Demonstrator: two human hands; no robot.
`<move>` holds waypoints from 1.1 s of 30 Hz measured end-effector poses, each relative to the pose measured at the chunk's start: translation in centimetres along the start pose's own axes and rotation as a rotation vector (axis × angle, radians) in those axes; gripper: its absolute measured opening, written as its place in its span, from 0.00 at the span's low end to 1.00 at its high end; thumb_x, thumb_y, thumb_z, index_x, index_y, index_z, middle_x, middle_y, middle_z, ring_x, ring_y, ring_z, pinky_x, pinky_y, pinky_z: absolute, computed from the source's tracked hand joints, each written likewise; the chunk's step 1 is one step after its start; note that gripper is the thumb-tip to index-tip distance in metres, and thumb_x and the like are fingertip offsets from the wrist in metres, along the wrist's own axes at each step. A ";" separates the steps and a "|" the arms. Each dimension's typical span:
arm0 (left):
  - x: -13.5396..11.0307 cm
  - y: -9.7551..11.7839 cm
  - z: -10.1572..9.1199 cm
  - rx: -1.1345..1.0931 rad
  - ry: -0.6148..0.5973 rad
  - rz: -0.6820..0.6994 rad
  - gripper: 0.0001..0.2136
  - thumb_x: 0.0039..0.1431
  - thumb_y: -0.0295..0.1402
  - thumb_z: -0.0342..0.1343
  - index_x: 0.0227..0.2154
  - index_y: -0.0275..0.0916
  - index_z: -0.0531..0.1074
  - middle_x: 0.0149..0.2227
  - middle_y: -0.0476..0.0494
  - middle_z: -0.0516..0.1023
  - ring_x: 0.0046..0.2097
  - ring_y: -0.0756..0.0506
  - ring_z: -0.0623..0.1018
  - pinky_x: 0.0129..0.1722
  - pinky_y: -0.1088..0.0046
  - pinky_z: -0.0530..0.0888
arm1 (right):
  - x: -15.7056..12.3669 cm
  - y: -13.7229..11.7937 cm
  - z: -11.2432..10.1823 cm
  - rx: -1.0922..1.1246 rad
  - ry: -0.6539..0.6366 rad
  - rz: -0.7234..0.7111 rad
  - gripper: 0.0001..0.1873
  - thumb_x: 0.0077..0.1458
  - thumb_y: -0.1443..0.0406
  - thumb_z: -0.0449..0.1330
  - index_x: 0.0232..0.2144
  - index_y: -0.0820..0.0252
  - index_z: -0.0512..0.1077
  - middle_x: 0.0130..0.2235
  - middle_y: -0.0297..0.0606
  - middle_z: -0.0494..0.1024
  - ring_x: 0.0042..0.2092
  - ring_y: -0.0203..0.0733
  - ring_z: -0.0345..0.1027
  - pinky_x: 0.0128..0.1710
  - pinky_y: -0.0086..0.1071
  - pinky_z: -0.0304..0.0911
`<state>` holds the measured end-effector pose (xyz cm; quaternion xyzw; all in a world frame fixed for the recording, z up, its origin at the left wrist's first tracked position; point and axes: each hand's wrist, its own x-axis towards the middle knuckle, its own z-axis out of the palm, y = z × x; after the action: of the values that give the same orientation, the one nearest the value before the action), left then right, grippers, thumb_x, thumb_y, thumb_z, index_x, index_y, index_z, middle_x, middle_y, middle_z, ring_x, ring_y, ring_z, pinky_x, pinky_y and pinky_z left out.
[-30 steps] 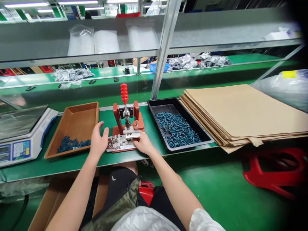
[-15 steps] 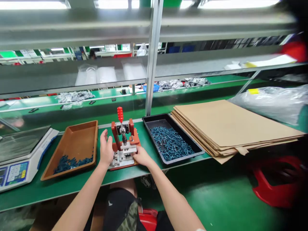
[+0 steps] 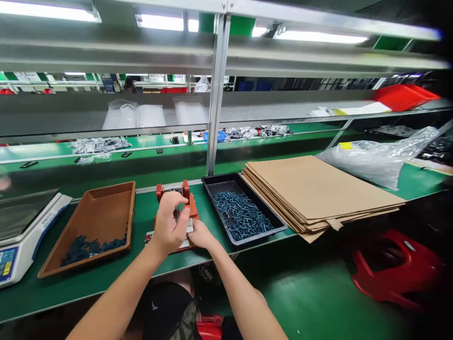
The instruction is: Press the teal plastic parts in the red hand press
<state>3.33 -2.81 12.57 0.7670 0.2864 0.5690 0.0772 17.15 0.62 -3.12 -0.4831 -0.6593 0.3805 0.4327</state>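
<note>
A toggle-clamp fixture (image 3: 186, 191) with orange-red uprights and a metal bed stands on the green bench. My left hand (image 3: 171, 222) is curled in front of it, closed on the clamp's red handle (image 3: 181, 206), which the fingers mostly hide. At the right side of the metal bed, the closed fingertips of my right hand (image 3: 201, 234) touch the fixture; whatever they pinch is hidden. To the right lies a black tray (image 3: 226, 178) of many small dark-blue screw-like pieces (image 3: 244, 215). Left of the fixture, a brown tray (image 3: 106, 203) contains dark-blue small parts (image 3: 90, 248).
A weighing scale (image 3: 26, 236) sits at far left. Stacked brown cardboard sheets (image 3: 318, 189) and a clear plastic bag (image 3: 368, 158) occupy the right side. An upright metal post (image 3: 215, 104) rises behind the fixture. A red stool (image 3: 392, 269) stands on the floor at right.
My left hand has moved from beside the fixture onto its handle, and the handle has come down from upright. My right hand stays at the bed. The view has shifted slightly.
</note>
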 end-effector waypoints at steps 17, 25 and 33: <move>-7.6 -10.0 -3.2 0.276 -0.089 -0.372 0.23 0.62 0.42 0.55 0.57 0.38 0.69 0.56 0.35 0.76 0.58 0.36 0.74 0.61 0.53 0.70 | -1.9 -0.1 0.2 -0.043 0.083 -0.314 0.23 0.57 0.75 0.53 0.50 0.52 0.76 0.58 0.39 0.72 0.62 0.45 0.63 0.65 0.43 0.57; -14.5 -14.1 -2.0 0.023 -0.142 -0.748 0.24 0.66 0.49 0.43 0.44 0.38 0.78 0.48 0.36 0.82 0.53 0.38 0.80 0.59 0.54 0.72 | -0.8 1.5 1.4 -0.219 0.049 -0.170 0.20 0.54 0.71 0.59 0.49 0.54 0.77 0.51 0.40 0.78 0.56 0.49 0.70 0.60 0.46 0.64; -14.3 -14.2 -1.5 -0.395 0.081 -0.895 0.33 0.60 0.63 0.45 0.40 0.35 0.76 0.42 0.32 0.84 0.49 0.37 0.82 0.55 0.56 0.74 | -0.9 1.8 1.6 -0.319 0.047 -0.172 0.19 0.58 0.68 0.57 0.51 0.54 0.76 0.54 0.42 0.78 0.57 0.50 0.69 0.61 0.47 0.62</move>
<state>-5.74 1.08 -5.07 0.5166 0.4773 0.5527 0.4470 16.34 0.07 -5.48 -0.4962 -0.7399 0.2215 0.3967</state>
